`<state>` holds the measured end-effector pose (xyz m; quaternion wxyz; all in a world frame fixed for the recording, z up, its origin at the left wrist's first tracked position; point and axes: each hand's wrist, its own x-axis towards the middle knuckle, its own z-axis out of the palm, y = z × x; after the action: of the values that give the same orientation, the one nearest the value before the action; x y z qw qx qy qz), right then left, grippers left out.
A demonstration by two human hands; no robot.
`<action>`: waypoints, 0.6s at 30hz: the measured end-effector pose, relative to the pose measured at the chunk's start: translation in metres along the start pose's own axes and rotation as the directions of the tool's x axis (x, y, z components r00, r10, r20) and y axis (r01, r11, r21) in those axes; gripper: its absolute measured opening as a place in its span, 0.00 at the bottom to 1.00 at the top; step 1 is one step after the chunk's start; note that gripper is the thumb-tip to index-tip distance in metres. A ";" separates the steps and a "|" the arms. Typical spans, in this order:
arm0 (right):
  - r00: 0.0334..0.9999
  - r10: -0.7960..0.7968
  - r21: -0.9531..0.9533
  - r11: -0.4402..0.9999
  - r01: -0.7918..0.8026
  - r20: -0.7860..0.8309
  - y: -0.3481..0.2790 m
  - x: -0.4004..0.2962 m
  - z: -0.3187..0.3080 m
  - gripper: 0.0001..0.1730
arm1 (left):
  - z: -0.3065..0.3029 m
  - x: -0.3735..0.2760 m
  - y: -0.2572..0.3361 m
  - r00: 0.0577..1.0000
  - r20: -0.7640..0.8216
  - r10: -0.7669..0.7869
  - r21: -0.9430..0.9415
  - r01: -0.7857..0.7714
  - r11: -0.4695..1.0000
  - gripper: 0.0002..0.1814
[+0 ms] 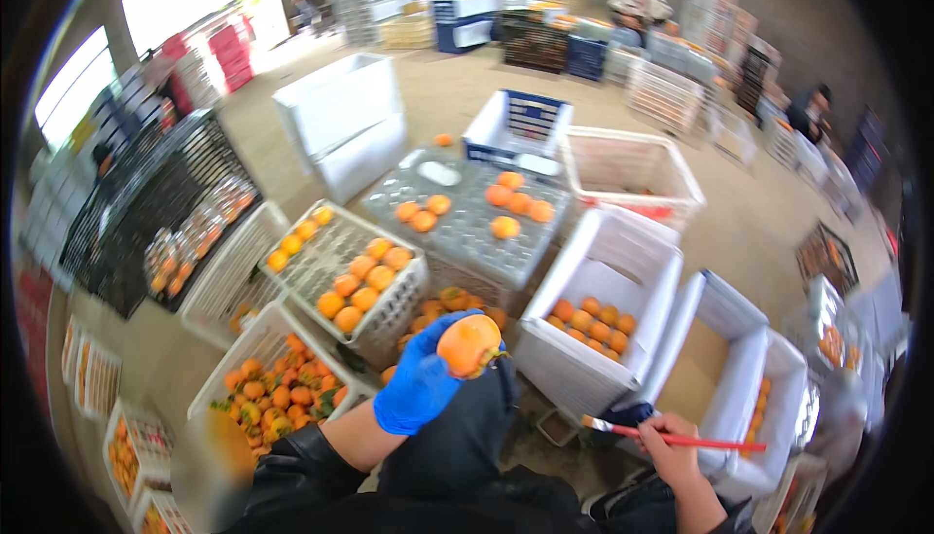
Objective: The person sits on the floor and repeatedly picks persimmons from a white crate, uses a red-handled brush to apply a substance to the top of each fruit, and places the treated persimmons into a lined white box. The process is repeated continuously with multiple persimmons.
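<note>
In my left hand (423, 381), which wears a blue glove, I hold an orange persimmon (467, 344) with its leafy calyx towards the lower right. My bare right hand (668, 446) grips a red-handled brush (708, 443), its light bristles pointing left. Just ahead, a plastic tray (467, 242) on a stack carries several persimmons (505, 227). Left of it, a crate (419, 271) holds persimmons in rows on a dimpled tray. A lined crate with rows of persimmons (600, 331) stands to the right, and a crate of loose persimmons (292, 388) at lower left.
A foam-lined crate (693, 359) stands at the right. A white box (343, 118) and a pinkish crate (635, 162) stand farther off. A black crate (131, 206) with wrapped persimmons is at the left. Other people sit among stacked crates at the back and right.
</note>
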<state>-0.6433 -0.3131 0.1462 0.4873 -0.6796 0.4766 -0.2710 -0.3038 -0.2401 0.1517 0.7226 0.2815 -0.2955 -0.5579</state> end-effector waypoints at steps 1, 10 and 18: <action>0.997 -0.060 -0.008 0.998 0.060 -0.052 -0.002 -0.004 -0.006 0.07 | 0.012 0.006 -0.024 0.985 0.035 -0.172 -0.320 0.174 0.931 0.35; 0.963 -0.060 0.456 0.872 0.178 -0.261 -0.001 -0.054 -0.056 0.07 | 0.092 0.011 -0.155 0.690 0.123 -0.714 -0.556 0.644 0.526 0.30; 0.931 -0.132 0.274 0.933 0.232 -0.339 0.007 -0.059 -0.065 0.06 | 0.101 0.001 -0.193 0.592 0.265 -0.761 -0.457 0.772 0.442 0.26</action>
<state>-0.7233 -0.2862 0.1700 0.4776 -0.5845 0.4341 -0.4918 -0.5020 -0.2914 0.0769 0.4358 0.1685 0.0223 -0.8838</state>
